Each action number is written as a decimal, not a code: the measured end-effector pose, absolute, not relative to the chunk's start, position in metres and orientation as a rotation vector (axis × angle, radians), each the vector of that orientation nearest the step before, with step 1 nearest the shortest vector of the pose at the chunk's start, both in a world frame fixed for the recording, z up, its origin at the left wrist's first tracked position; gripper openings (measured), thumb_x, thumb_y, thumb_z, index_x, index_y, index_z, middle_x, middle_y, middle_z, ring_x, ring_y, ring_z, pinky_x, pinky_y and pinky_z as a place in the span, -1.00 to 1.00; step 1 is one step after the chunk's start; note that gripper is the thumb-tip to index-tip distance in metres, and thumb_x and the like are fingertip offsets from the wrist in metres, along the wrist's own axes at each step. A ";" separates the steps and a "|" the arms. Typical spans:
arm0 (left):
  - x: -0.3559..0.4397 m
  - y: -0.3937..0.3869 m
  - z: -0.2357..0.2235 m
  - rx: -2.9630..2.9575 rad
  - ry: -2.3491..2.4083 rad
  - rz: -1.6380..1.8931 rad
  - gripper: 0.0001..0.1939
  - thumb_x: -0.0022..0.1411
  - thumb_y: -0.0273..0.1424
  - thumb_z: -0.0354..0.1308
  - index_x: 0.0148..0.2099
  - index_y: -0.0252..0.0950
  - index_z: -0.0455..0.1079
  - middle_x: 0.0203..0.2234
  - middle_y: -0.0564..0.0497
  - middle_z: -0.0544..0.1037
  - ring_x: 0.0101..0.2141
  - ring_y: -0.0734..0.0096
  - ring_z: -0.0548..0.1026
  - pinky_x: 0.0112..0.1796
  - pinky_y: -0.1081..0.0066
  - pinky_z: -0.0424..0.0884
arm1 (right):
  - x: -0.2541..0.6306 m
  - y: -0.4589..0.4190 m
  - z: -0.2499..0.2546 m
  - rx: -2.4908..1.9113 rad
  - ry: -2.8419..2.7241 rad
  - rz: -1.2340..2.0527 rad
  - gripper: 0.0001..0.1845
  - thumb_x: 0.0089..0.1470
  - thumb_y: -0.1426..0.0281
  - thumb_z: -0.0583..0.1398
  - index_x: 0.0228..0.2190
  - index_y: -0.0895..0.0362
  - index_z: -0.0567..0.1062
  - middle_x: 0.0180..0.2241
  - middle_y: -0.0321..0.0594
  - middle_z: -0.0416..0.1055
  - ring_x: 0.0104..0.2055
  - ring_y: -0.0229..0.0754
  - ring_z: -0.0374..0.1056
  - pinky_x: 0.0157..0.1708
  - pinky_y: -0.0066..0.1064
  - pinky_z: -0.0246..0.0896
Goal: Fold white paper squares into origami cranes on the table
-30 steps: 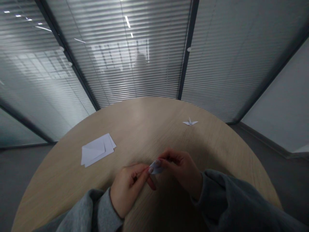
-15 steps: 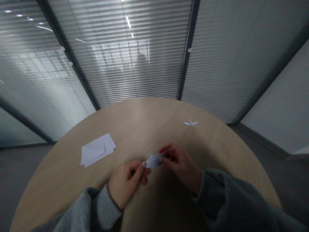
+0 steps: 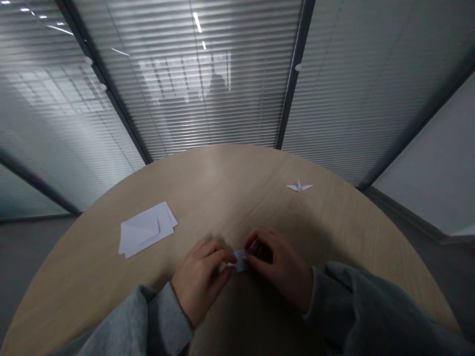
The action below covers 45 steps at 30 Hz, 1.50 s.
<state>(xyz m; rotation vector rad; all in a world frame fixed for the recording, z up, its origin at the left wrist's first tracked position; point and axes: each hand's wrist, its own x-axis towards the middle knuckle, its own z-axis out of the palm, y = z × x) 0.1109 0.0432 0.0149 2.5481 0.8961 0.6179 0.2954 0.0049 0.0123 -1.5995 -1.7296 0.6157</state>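
A small folded piece of white paper is held between my two hands, low over the near middle of the table. My left hand pinches its left end between thumb and fingers. On the opposite side, my right hand grips the right end, its fingers curled and partly hiding the paper. The exact shape of the folds is too small and dim to make out.
A white origami crane stands toward the back right of the round wooden table. Several sheets of white paper lie overlapping on the left. Glass panels with blinds rise beyond the table's far edge.
Half a second ago the folded paper was tilted with more of it showing; now it sits lower and flatter, more covered by fingers. My left fingers have shifted their hold. The view has moved slightly.
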 end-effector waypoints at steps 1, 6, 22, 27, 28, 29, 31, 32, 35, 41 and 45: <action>0.111 0.044 0.014 2.553 0.891 0.624 -0.84 0.17 -0.56 0.08 -0.26 -0.29 0.47 -0.39 -0.04 0.48 -0.32 0.24 0.41 -0.31 0.27 0.38 | 0.295 0.004 0.012 -1.611 -1.776 0.555 -0.89 -0.07 0.54 0.23 -0.42 0.13 0.44 -0.44 -0.27 0.41 -0.32 -0.16 0.32 -0.29 -0.31 0.19; 0.109 0.042 0.013 2.664 0.831 0.662 -0.80 0.19 -0.58 0.04 -0.28 -0.27 0.48 -0.42 -0.03 0.48 -0.37 0.28 0.40 -0.38 0.32 0.39 | 0.300 0.001 0.009 -1.507 -2.035 0.148 -0.84 0.02 0.56 0.21 -0.39 0.06 0.53 -0.25 -0.16 0.39 -0.15 -0.10 0.27 -0.19 -0.27 0.20; 0.110 0.037 0.014 3.029 0.702 0.732 -0.70 0.36 -0.49 -0.12 -0.33 -0.28 0.41 -0.48 0.00 0.51 -0.49 0.34 0.38 -0.46 0.36 0.33 | 0.314 -0.003 0.012 -0.956 -2.507 -0.225 -0.66 0.26 0.56 -0.09 -0.19 0.19 0.46 -0.26 -0.15 0.49 -0.26 -0.18 0.36 -0.03 -0.25 0.23; 0.109 0.036 0.017 2.972 0.771 0.694 -0.68 0.36 -0.46 -0.15 -0.36 -0.27 0.38 -0.49 0.00 0.50 -0.49 0.34 0.37 -0.46 0.36 0.31 | 0.316 0.003 0.015 -1.058 -2.495 -0.025 -0.80 0.22 0.46 0.06 -0.27 0.11 0.49 -0.33 -0.18 0.44 -0.28 -0.17 0.33 -0.23 -0.32 0.30; 0.109 0.036 0.017 2.969 0.776 0.691 -0.69 0.37 -0.45 -0.15 -0.36 -0.27 0.38 -0.48 0.00 0.51 -0.48 0.33 0.37 -0.45 0.35 0.31 | 0.317 0.005 0.016 -1.044 -2.473 0.009 -0.82 0.20 0.43 0.08 -0.30 0.10 0.50 -0.35 -0.19 0.43 -0.30 -0.18 0.32 -0.29 -0.35 0.30; 0.109 0.036 0.017 2.969 0.775 0.693 -0.69 0.37 -0.45 -0.15 -0.35 -0.26 0.38 -0.48 0.01 0.51 -0.48 0.33 0.37 -0.44 0.34 0.31 | 0.318 0.007 0.017 -1.041 -2.466 0.066 -0.82 0.20 0.42 0.09 -0.31 0.09 0.51 -0.34 -0.20 0.43 -0.28 -0.19 0.32 -0.29 -0.37 0.29; 0.109 0.036 0.018 2.965 0.778 0.681 -0.70 0.37 -0.45 -0.14 -0.33 -0.26 0.38 -0.47 0.01 0.52 -0.47 0.31 0.38 -0.42 0.32 0.31 | 0.319 0.010 0.018 -1.046 -2.443 0.114 -0.82 0.20 0.42 0.09 -0.34 0.10 0.50 -0.36 -0.21 0.43 -0.31 -0.20 0.31 -0.28 -0.37 0.29; 0.109 0.037 0.018 2.967 0.760 0.674 -0.70 0.37 -0.45 -0.14 -0.34 -0.26 0.37 -0.47 0.02 0.52 -0.48 0.31 0.38 -0.43 0.32 0.31 | 0.319 0.010 0.017 -1.052 -2.434 0.122 -0.81 0.21 0.42 0.08 -0.35 0.11 0.50 -0.37 -0.20 0.43 -0.32 -0.20 0.31 -0.26 -0.36 0.29; 0.108 0.037 0.018 2.955 0.775 0.651 -0.71 0.37 -0.43 -0.14 -0.32 -0.25 0.38 -0.46 0.01 0.53 -0.47 0.29 0.39 -0.44 0.32 0.31 | 0.319 0.009 0.016 -1.079 -2.410 0.107 -0.77 0.22 0.43 0.05 -0.40 0.12 0.47 -0.38 -0.20 0.44 -0.35 -0.21 0.31 -0.21 -0.32 0.27; 0.106 0.038 0.017 2.924 0.769 0.592 -0.75 0.35 -0.45 -0.12 -0.27 -0.25 0.38 -0.41 0.02 0.55 -0.45 0.28 0.41 -0.42 0.30 0.33 | 0.319 0.009 0.014 -1.119 -2.344 0.224 -0.83 0.17 0.45 0.11 -0.43 0.12 0.47 -0.39 -0.22 0.42 -0.35 -0.22 0.29 -0.33 -0.39 0.26; 0.104 0.038 0.019 2.917 0.767 0.575 -0.77 0.34 -0.47 -0.10 -0.24 -0.25 0.38 -0.36 0.01 0.56 -0.42 0.29 0.42 -0.39 0.30 0.34 | 0.320 0.011 0.015 -1.160 -2.323 0.334 -0.87 0.11 0.48 0.17 -0.43 0.09 0.50 -0.36 -0.24 0.41 -0.30 -0.23 0.28 -0.33 -0.43 0.23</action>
